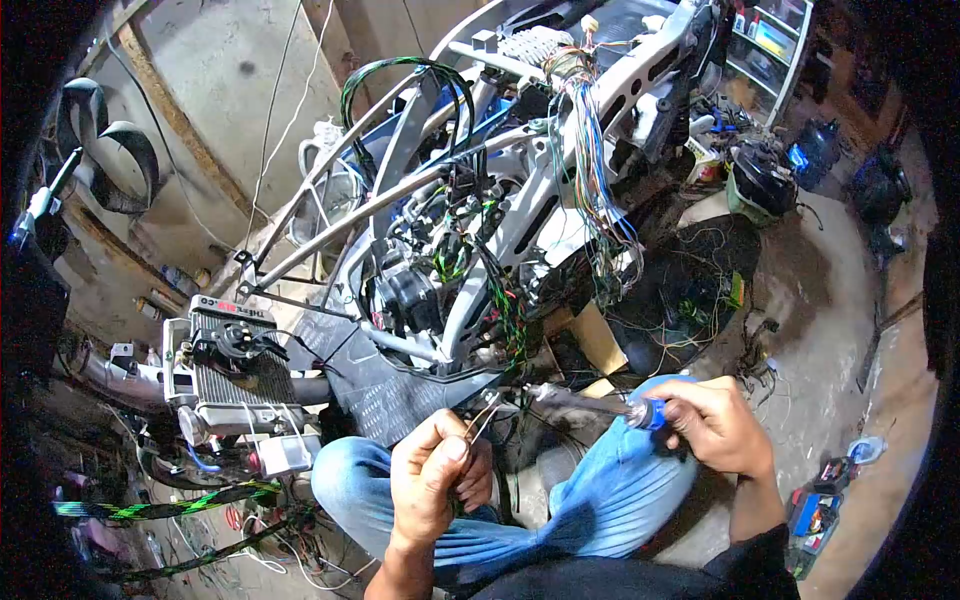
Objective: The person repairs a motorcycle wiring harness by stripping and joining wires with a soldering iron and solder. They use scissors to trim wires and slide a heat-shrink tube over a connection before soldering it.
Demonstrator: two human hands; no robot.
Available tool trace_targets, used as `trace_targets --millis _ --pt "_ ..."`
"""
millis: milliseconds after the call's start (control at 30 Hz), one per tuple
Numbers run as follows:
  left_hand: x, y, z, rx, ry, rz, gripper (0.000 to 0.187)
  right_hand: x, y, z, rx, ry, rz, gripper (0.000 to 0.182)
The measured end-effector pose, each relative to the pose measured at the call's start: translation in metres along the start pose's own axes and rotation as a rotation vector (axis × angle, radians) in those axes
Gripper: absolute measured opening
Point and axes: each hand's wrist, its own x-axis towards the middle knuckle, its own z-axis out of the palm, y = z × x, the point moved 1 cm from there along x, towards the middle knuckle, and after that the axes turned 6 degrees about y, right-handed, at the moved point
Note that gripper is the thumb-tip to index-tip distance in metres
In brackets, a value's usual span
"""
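My left hand (pixel 435 475) is closed, pinching thin wires (pixel 482 420) between thumb and forefinger; their ends stick up toward the middle. My right hand (pixel 715 425) is wrapped round the blue handle of what looks like a soldering iron (pixel 590 402). Its long grey metal shaft points left toward the wires, and its tip is apart from them. Both hands are above my knees in blue jeans (pixel 630 490). Just beyond stands a silver motorcycle frame (pixel 535 210) with a bundle of coloured wires (pixel 590 160) hanging from it.
To the left lies a radiator (pixel 240 345) with a black part on top. Green-and-black braided cables (pixel 170 502) run across the lower left. A dark mat (pixel 690 290) with loose wires lies at the right. Blue-and-black items (pixel 815 515) sit on the floor at lower right.
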Motion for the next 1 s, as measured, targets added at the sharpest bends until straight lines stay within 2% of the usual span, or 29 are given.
trace_targets --millis 67,100,200,300,367,433,467,500,567,633,700,800,833,933,1000 --pt "0.001 0.000 -0.001 0.001 0.013 -0.005 0.027 -0.005 0.011 -0.009 0.003 0.083 -0.012 0.038" --pt "0.001 0.000 -0.002 0.001 0.019 -0.009 0.027 -0.001 0.017 -0.015 -0.082 0.151 -0.223 0.041" --pt "0.004 0.003 -0.004 -0.002 0.014 0.006 0.026 -0.010 0.005 -0.037 -0.179 0.306 -0.162 0.040" --pt "0.010 0.018 0.000 0.105 0.023 0.102 0.026 -0.016 -0.008 -0.054 -0.064 0.460 0.012 0.036" --pt "0.016 0.036 0.006 0.132 0.009 0.161 0.026 -0.014 -0.008 -0.062 -0.317 0.629 -0.145 0.033" --pt "0.027 0.059 0.019 0.275 -0.004 0.285 0.025 -0.014 0.001 -0.070 -0.466 0.760 -0.092 0.032" --pt "0.034 0.067 0.021 0.295 0.000 0.314 0.024 -0.016 0.004 -0.077 -0.690 0.787 -0.033 0.028" --pt "0.041 0.075 0.023 0.315 0.002 0.344 0.023 -0.017 0.003 -0.080 -0.573 0.776 0.216 0.027" --pt "0.055 0.092 0.029 0.349 0.007 0.417 0.024 -0.015 0.040 -0.081 -0.368 0.898 0.113 0.032" --pt "0.070 0.102 0.041 0.320 0.103 0.505 0.028 -0.026 0.038 -0.087 -0.110 0.772 0.501 0.036" --pt "0.079 0.104 0.041 0.220 0.117 0.512 0.026 -0.035 0.054 -0.087 0.127 0.746 0.535 0.035" --pt "0.088 0.092 0.025 0.269 0.132 0.498 0.027 -0.047 0.099 -0.084 0.275 0.877 0.454 0.040" --pt "0.089 0.085 0.022 0.243 0.146 0.474 0.027 -0.049 0.091 -0.078 0.330 0.915 0.457 0.033" --pt "0.092 0.073 0.015 0.161 0.165 0.411 0.027 -0.056 0.115 -0.065 0.687 1.051 0.268 0.016" --pt "0.096 0.068 0.020 0.061 0.155 0.401 0.027 -0.064 0.145 -0.061 0.980 1.116 0.217 0.030"
